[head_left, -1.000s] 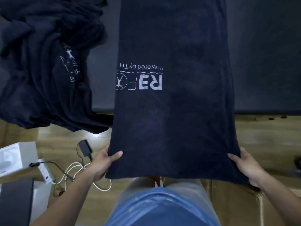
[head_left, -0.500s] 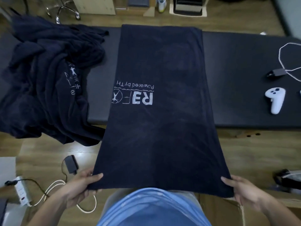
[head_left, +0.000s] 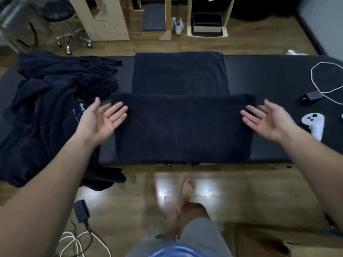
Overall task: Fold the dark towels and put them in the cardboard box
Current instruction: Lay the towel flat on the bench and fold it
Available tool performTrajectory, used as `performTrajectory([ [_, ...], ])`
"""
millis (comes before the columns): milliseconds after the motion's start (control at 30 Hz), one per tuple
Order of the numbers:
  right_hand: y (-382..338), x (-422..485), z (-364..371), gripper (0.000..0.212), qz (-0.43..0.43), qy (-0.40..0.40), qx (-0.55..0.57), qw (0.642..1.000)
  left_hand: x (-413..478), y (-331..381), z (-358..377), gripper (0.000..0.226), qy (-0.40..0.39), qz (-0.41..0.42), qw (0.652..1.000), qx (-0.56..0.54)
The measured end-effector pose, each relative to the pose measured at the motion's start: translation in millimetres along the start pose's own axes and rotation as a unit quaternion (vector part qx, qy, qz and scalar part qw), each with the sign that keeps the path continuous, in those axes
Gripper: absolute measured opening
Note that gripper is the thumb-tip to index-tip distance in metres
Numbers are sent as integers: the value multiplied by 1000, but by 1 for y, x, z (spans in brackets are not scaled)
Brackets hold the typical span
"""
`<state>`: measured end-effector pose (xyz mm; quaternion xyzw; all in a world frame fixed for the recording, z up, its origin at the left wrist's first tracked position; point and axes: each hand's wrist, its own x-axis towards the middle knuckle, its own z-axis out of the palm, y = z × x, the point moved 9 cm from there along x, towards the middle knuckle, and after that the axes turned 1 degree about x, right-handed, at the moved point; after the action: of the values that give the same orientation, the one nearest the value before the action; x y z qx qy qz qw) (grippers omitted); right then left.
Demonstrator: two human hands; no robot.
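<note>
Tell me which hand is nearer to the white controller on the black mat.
Right. The right hand is open at the folded towel's right end, just left of the white controller. The left hand is at the towel's far end, beside the towel pile.

I am not finding any word, number or label that I can read. A faint white print is showing on the heap of dark towels on my left, but it is lying creased and my left hand is covering part of it, so no letter is coming through. The folded towel before me is showing plain dark cloth.
</note>
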<state>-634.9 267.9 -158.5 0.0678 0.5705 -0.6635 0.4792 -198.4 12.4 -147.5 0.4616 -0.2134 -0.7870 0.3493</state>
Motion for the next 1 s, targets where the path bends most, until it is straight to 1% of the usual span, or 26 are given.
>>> performTrajectory([
  [33, -6, 10, 2, 52, -2, -1, -4, 1000, 11, 3, -4, 59, 25, 11, 1000, 10],
  [67, -9, 16, 0, 58, -7, 8, -32, 999, 20, 1, -16, 61, 63, 14, 997, 37],
  [133, -6, 23, -12, 64, -19, 44, -133, 990, 29, -16, -43, 56, 128, 3, 981, 145],
  [200, 12, 24, -35, 62, -19, 89, -221, 971, 29, -40, -68, 50, 161, -12, 945, 283],
  [267, 43, 19, -61, 58, 8, 123, -307, 944, 26, -62, -88, 46, 179, -19, 900, 397],
  [333, 72, 16, -77, 56, 35, 129, -382, 914, 20, -79, -97, 34, 172, -27, 863, 474],
  [400, 85, 20, -78, 55, 33, 120, -430, 894, 16, -80, -92, 16, 166, 5, 838, 520],
  [433, 86, 23, -75, 53, 27, 118, -447, 886, 14, -76, -84, 9, 162, 31, 837, 523],
  [467, 85, 27, -74, 50, 22, 119, -465, 877, 13, -73, -77, 6, 161, 42, 843, 511],
  [500, 85, 31, -73, 45, 18, 118, -483, 867, 13, -74, -74, 7, 154, 33, 863, 480],
  [567, 87, 34, -70, 30, 13, 102, -528, 843, 16, -90, -78, 14, 131, -29, 898, 419],
  [600, 89, 34, -71, 29, 15, 89, -555, 827, 16, -97, -80, 17, 116, -54, 895, 427],
  [633, 93, 33, -73, 30, 22, 74, -579, 812, 18, -100, -84, 18, 105, -59, 881, 457],
  [700, 99, 32, -79, 32, 41, 48, -603, 795, 20, -96, -87, 21, 106, -42, 829, 547],
  [767, 101, 32, -83, 31, 53, 42, -599, 798, 23, -89, -86, 23, 119, -26, 778, 616],
  [800, 101, 33, -84, 29, 58, 46, -592, 802, 23, -87, -86, 22, 130, -26, 764, 632],
  [833, 100, 33, -85, 27, 62, 56, -581, 809, 23, -87, -88, 21, 150, -30, 765, 626],
  [867, 100, 33, -87, 26, 68, 73, -564, 820, 20, -89, -92, 21, 176, -40, 784, 594],
  [933, 101, 32, -90, 34, 84, 114, -532, 835, 14, -93, -96, 24, 228, -63, 820, 522],
  [1000, 105, 32, -84, 41, 116, 120, -510, 844, 13, -99, -96, 24, 236, -91, 851, 459],
])
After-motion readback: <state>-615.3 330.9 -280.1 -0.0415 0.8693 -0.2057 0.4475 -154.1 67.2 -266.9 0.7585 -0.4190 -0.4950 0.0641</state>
